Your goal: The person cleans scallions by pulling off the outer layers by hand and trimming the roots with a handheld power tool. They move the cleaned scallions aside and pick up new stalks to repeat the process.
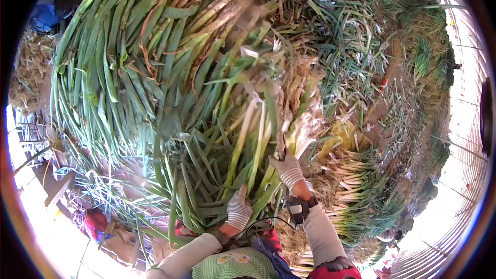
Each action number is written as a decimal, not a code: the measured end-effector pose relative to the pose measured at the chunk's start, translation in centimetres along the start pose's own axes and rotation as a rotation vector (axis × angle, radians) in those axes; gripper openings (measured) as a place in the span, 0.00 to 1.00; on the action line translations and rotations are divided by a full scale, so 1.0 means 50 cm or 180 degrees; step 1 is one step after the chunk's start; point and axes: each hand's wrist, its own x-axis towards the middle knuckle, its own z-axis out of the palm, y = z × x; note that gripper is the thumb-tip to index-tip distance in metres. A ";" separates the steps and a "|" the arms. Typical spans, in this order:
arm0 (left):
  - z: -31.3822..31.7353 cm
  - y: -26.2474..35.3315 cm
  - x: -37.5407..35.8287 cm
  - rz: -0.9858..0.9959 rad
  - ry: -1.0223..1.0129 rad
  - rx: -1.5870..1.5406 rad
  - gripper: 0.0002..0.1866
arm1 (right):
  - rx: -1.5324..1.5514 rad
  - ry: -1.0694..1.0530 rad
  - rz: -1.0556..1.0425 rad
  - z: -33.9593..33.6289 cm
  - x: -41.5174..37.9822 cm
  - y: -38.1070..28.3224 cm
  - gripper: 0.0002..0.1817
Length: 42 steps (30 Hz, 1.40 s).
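Observation:
Long green onions (243,144) with pale stalks and broad green leaves lie in front of me, roots away from me. My left hand (239,210), in a striped glove, is closed on the green leaves near my body; one digit points forward along them, and the other fingers are largely hidden. To its right, my right hand (288,169), also gloved, is closed around a narrow dark thing (280,145) that looks like a handle or blade. It is beside the white stalk ends (309,124), whose outer skins are dry and ragged.
A large heap of untrimmed green onions (119,67) fills the left. Cut leaf scraps (336,31) cover the ground at the upper right. Cleaned green onions (351,181) lie in rows on my right, beside a yellow patch (343,137). A ribbed translucent wall (467,139) curves along the right.

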 end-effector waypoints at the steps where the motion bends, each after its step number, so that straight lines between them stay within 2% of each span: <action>1: -0.006 0.003 0.019 -0.0015 -0.0221 0.0142 0.25 | 0.0456 -0.0307 0.0272 0.007 -0.005 -0.001 0.31; 2: 0.007 -0.016 0.034 0.0027 -0.0293 0.0203 0.22 | 0.0035 -0.0757 -0.0061 0.024 -0.015 -0.006 0.33; 3: -0.010 -0.012 0.060 -0.0132 -0.0855 0.0384 0.21 | -0.0386 -0.1195 -0.0391 0.042 -0.028 -0.019 0.34; 4: -0.044 0.005 0.105 -0.0295 -0.1422 0.0567 0.20 | -0.0644 -0.1246 -0.0969 0.072 -0.022 -0.003 0.36; 5: -0.079 0.023 0.149 -0.0460 -0.1989 0.0752 0.20 | -0.0615 -0.1282 -0.0652 0.061 -0.026 -0.043 0.40; 6: -0.117 0.034 0.188 -0.0390 -0.1785 0.1069 0.21 | -0.0048 -0.0863 -0.0552 0.059 -0.008 -0.041 0.39; 7: -0.144 0.030 0.225 0.0074 -0.0767 0.0910 0.17 | 0.0518 -0.0443 -0.0445 0.055 0.016 -0.031 0.38; 8: -0.129 -0.043 0.285 0.0708 0.0354 0.0416 0.13 | 0.0633 -0.0151 -0.0368 0.057 0.051 -0.014 0.33; 9: -0.169 -0.030 0.358 0.0475 0.0445 0.0385 0.11 | 0.0313 -0.0133 -0.0257 0.073 0.075 0.007 0.33; 10: -0.184 -0.058 0.439 0.0810 0.0813 0.0797 0.14 | 0.0469 -0.0417 -0.0624 0.087 0.058 0.015 0.33; 11: -0.195 -0.094 0.527 0.0819 0.0779 0.1326 0.21 | 0.0627 -0.0702 -0.0976 0.096 0.033 0.012 0.34; 12: -0.202 -0.093 0.597 0.0503 0.0735 0.1576 0.24 | 0.0141 -0.0895 -0.0913 0.098 0.024 0.002 0.35; 13: -0.206 -0.089 0.654 0.0178 0.0684 0.1819 0.28 | 0.0256 -0.0732 -0.0717 0.094 0.024 -0.003 0.35; 15: -0.198 -0.084 0.728 0.0323 0.0685 0.2299 0.32 | 0.0482 -0.0401 -0.0320 0.086 0.043 -0.006 0.35; 16: -0.190 -0.069 0.742 0.0217 0.0602 0.2407 0.32 | 0.1101 -0.0414 -0.0391 0.099 0.059 0.019 0.36; 19: -0.165 -0.053 0.731 -0.0009 0.0528 0.2584 0.31 | 0.0179 -0.1059 -0.0547 0.110 0.046 0.018 0.35; 20: -0.157 -0.056 0.707 0.0004 0.0649 0.2536 0.30 | -0.0114 -0.0987 -0.0592 0.108 0.042 0.005 0.33; 22: -0.137 -0.086 0.681 0.0155 0.1068 0.2706 0.27 | -0.0139 -0.0527 -0.0421 0.099 0.063 -0.012 0.33; 23: -0.129 -0.112 0.689 0.0137 0.1064 0.2705 0.27 | -0.0149 -0.0303 -0.0339 0.093 0.074 -0.022 0.33; 25: -0.146 -0.095 0.683 0.0099 0.1071 0.2704 0.28 | -0.0210 -0.0766 -0.0625 0.080 0.085 -0.054 0.32; 26: -0.157 -0.067 0.688 -0.0335 0.0812 0.2630 0.26 | -0.0375 -0.1001 -0.0792 0.091 0.090 -0.065 0.32; 27: -0.162 -0.061 0.704 -0.0477 0.0740 0.2580 0.26 | -0.0539 -0.1224 -0.0947 0.096 0.099 -0.071 0.32; 29: -0.167 -0.063 0.730 -0.0753 0.0592 0.2462 0.25 | -0.0207 -0.0835 -0.0179 0.099 0.156 -0.065 0.32; 30: -0.185 -0.034 0.717 -0.0881 0.0443 0.2256 0.28 | -0.0093 -0.0542 -0.0396 0.077 0.153 -0.061 0.32; 31: -0.193 -0.043 0.713 -0.0660 0.0360 0.1950 0.29 | 0.0030 -0.0256 -0.0622 0.057 0.143 -0.061 0.32; 33: -0.214 -0.097 0.687 -0.0229 0.0171 0.1354 0.31 | -0.0198 -0.0911 -0.0673 0.060 0.100 -0.052 0.34; 34: -0.216 -0.135 0.663 0.0462 0.0495 0.1173 0.25 | -0.0310 -0.1213 -0.0699 0.060 0.075 -0.043 0.34; 35: -0.224 -0.153 0.637 0.0239 0.0301 0.0252 0.25 | -0.0408 -0.0834 -0.1177 0.062 0.050 -0.034 0.35; 37: -0.254 -0.152 0.587 -0.0195 -0.0069 -0.1582 0.25 | -0.0023 -0.0672 -0.0899 0.031 0.003 -0.052 0.35; 40: -0.310 -0.054 0.501 -0.0234 -0.0513 -0.1682 0.25 | -0.0091 -0.1384 -0.0534 -0.028 -0.105 -0.099 0.35; 41: -0.315 -0.031 0.486 -0.0077 -0.0474 -0.1659 0.24 | -0.0238 -0.1015 -0.1229 -0.006 -0.119 -0.062 0.34; 42: -0.322 -0.002 0.472 0.0089 -0.0432 -0.1639 0.23 | -0.0220 -0.0934 -0.1274 -0.017 -0.142 -0.060 0.33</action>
